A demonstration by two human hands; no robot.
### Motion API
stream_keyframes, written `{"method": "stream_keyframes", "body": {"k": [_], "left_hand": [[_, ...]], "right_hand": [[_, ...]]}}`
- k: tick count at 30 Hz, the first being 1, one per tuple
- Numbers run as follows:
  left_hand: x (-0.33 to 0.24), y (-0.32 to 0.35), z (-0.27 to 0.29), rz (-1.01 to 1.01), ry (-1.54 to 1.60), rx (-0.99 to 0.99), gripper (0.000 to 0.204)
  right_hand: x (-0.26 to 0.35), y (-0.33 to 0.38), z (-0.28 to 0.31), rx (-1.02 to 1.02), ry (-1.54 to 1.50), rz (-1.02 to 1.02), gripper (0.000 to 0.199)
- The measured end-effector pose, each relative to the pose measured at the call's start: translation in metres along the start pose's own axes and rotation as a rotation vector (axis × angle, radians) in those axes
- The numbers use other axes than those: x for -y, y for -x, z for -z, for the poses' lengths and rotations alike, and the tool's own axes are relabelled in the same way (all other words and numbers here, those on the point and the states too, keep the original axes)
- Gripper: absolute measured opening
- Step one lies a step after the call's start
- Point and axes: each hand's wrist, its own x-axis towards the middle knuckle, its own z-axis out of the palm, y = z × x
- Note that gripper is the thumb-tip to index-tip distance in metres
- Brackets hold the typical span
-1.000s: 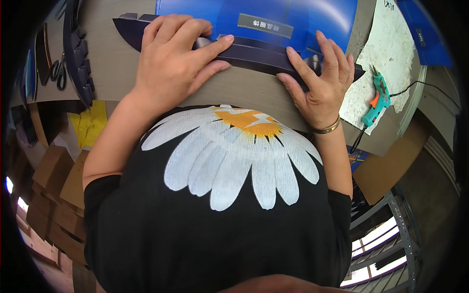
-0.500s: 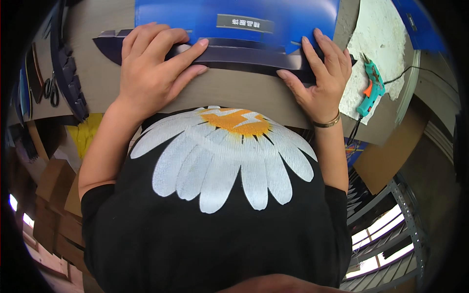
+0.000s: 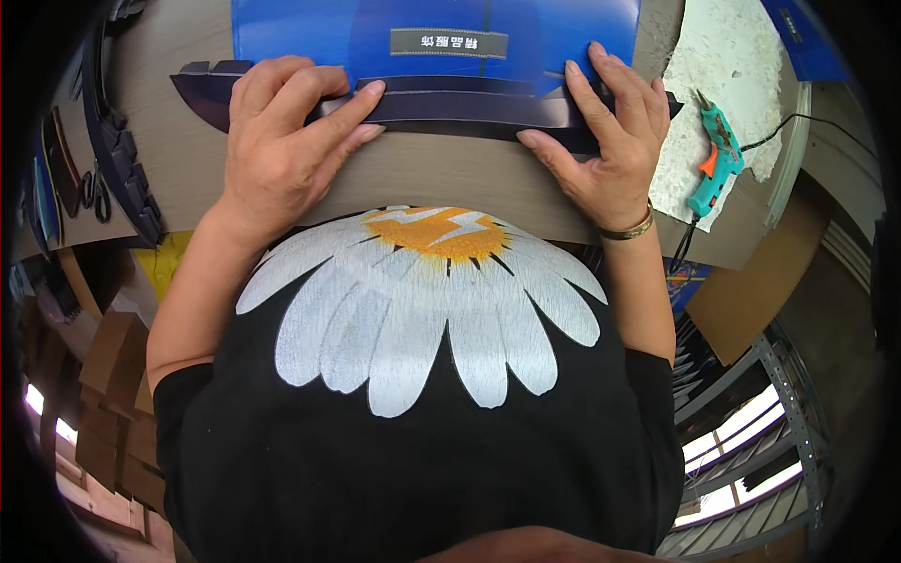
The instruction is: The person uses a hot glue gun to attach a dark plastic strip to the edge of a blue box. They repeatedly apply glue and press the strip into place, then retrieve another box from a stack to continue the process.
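Observation:
A long dark navy strip (image 3: 469,108) with a folded lip lies along the near edge of a glossy blue sheet (image 3: 554,33), which bears a dark label. My left hand (image 3: 282,141) closes on the strip toward its left end, with the outer fingers curled, the forefinger along the strip and the thumb on its near side. Over the right end, my right hand (image 3: 615,141) presses with fingers stretched apart onto the sheet and strip, its thumb resting by the near edge. Parts of the strip are hidden under both hands.
A teal glue gun (image 3: 718,159) with an orange trigger lies at the right on a white, stained sheet (image 3: 723,56), its cable trailing off. At left are dark notched strips (image 3: 117,141) and scissors (image 3: 95,192). Another blue piece (image 3: 812,42) sits at the far right.
The blue sheet and strip have shifted slightly left, and both hands have moved left with them. The glue gun has stayed in place on the table.

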Motion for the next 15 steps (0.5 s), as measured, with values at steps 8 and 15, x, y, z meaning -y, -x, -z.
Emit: {"method": "stream_keyframes", "body": {"k": [8,15], "left_hand": [[0.0,0.001,-0.002,0.011,0.021,-0.015,0.041],[-0.001,0.0,-0.003,-0.001,0.023,-0.038,0.039]], "right_hand": [[0.006,-0.002,0.001,0.002,0.004,0.019,0.061],[0.015,-0.003,0.003,0.042,0.04,0.081,0.048]]}}
